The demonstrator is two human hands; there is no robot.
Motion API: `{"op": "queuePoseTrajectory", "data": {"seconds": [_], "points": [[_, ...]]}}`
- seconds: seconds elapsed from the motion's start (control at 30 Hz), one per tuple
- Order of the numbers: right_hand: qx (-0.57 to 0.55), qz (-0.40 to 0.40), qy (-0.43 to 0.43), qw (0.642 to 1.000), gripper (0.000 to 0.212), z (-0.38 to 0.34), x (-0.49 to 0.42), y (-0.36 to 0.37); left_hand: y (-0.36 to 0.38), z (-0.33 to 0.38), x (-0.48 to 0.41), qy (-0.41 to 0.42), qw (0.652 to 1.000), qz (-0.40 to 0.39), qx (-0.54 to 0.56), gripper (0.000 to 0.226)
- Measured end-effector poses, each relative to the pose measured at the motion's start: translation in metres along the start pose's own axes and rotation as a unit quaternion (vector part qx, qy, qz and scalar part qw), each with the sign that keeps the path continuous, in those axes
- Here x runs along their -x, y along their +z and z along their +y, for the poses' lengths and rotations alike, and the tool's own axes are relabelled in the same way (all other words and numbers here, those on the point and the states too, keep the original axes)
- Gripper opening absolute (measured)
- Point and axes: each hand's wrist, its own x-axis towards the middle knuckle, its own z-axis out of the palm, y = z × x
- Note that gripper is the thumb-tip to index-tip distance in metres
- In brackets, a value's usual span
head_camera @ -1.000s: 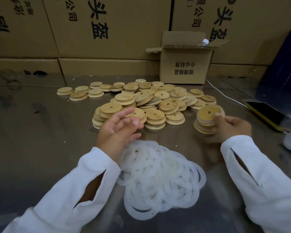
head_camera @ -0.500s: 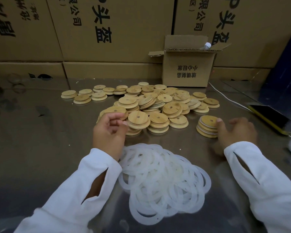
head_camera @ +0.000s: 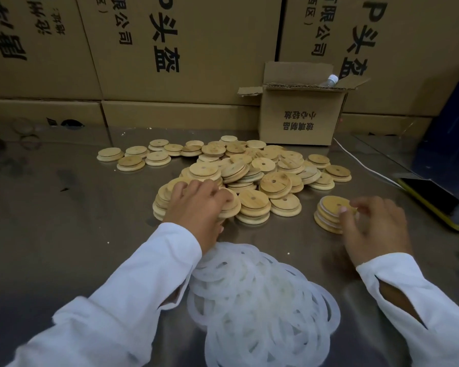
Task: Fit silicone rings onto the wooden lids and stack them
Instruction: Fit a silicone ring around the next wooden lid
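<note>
1. Stacked brown cartons [head_camera: 183, 49] back the far edge of a steel table [head_camera: 51, 234]. A small open carton [head_camera: 300, 120] stands at the far right, with a bottle cap [head_camera: 331, 79] poking out of it.
2. Wooden lids [head_camera: 263, 168] are heaped mid-table toward the far edge. Silicone rings [head_camera: 263, 300] lie in a white pile at the near edge, between the sleeves.
3. Left hand [head_camera: 196, 205]: on the near-left of the heap, fingers curled over a loose lid [head_camera: 231, 207], thumb tip showing at its near rim. Reads as a grip on it.
4. Right hand [head_camera: 374, 226]: at the finished stack [head_camera: 329, 215], which sits right of the heap and apart from it. Thumb tip and forefinger rest on the top disc; the other fingers are loose and hold nothing.
5. Step in hand, by my reading: fetching the next lid. The next move calls for lifting it clear without dragging its neighbours. The right hand then takes one ring from the pile and seats it round the lid.
6. Writing: the big cartons show black "头盔" and part of "限公司". The small carton is printed upside down with "玻璃制品" and "小心轻放". No brand legible.
7. Right edge: white cable [head_camera: 361, 165], yellow-edged phone [head_camera: 435, 200].
</note>
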Motion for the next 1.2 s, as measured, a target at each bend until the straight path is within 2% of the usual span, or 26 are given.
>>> {"op": "queuePoseTrajectory", "data": {"seconds": [0.1, 0.17, 0.23, 0.3, 0.37, 0.4, 0.53, 0.63, 0.7, 0.8, 0.83, 0.9, 1.0, 1.03, 1.07, 1.13, 1.2], "points": [[-0.068, 0.053, -0.036, 0.996, 0.014, -0.002, 0.008, -0.008, -0.005, -0.002, -0.007, 0.0, 0.999, -0.028, -0.036, 0.045], [-0.083, 0.06, -0.049, 0.994, 0.009, -0.005, 0.011, -0.009, -0.011, 0.001, -0.006, 0.029, 0.997, -0.013, -0.07, 0.041], [-0.086, 0.055, -0.06, 0.993, 0.006, -0.008, 0.012, -0.009, -0.019, 0.0, -0.003, 0.055, 0.994, 0.07, -0.07, 0.036], [-0.084, 0.049, -0.065, 0.993, 0.005, -0.011, 0.011, -0.008, -0.023, -0.004, 0.0, 0.074, 0.982, 0.175, -0.01, 0.025], [-0.079, 0.037, -0.069, 0.994, 0.005, -0.012, 0.011, -0.006, -0.028, -0.004, 0.006, 0.088, 0.967, 0.237, 0.024, 0.011], [-0.077, 0.027, -0.07, 0.994, 0.006, -0.013, 0.011, -0.004, -0.033, -0.003, 0.009, 0.089, 0.962, 0.254, 0.047, 0.007], [-0.091, 0.012, -0.095, 0.991, 0.008, -0.023, 0.013, 0.0, -0.036, 0.009, 0.024, 0.088, 0.949, 0.285, 0.101, 0.02], [-0.159, 0.009, -0.138, 0.978, 0.01, -0.036, 0.021, -0.001, -0.037, 0.022, 0.035, 0.105, 0.928, 0.33, 0.137, 0.019], [-0.263, -0.049, -0.13, 0.955, 0.003, -0.048, 0.031, 0.001, -0.035, 0.031, 0.038, 0.123, 0.916, 0.355, 0.14, 0.013], [-0.428, -0.204, -0.047, 0.879, 0.029, -0.063, 0.043, 0.005, -0.028, 0.039, 0.037, 0.145, 0.907, 0.376, 0.122, 0.012], [-0.449, -0.246, -0.011, 0.859, 0.036, -0.065, 0.043, 0.005, -0.026, 0.04, 0.037, 0.153, 0.905, 0.38, 0.113, 0.013], [-0.484, -0.291, 0.05, 0.824, 0.029, -0.066, 0.038, 0.003, -0.024, 0.04, 0.037, 0.17, 0.901, 0.387, 0.095, 0.015], [-0.549, -0.305, 0.116, 0.769, 0.01, -0.062, 0.031, 0.002, -0.021, 0.038, 0.037, 0.198, 0.899, 0.38, 0.087, 0.016], [-0.558, -0.308, 0.132, 0.759, 0.015, -0.062, 0.03, 0.003, -0.02, 0.038, 0.037, 0.205, 0.902, 0.37, 0.089, 0.016], [-0.563, -0.311, 0.143, 0.752, 0.02, -0.061, 0.031, 0.003, -0.018, 0.038, 0.037, 0.206, 0.906, 0.355, 0.1, 0.017], [-0.554, -0.3, 0.147, 0.762, 0.017, -0.062, 0.031, 0.001, -0.016, 0.035, 0.038, 0.168, 0.927, 0.295, 0.157, 0.024], [-0.545, -0.288, 0.127, 0.777, 0.016, -0.063, 0.029, -0.003, -0.02, 0.031, 0.038, 0.061, 0.93, 0.207, 0.297, 0.034]]}}
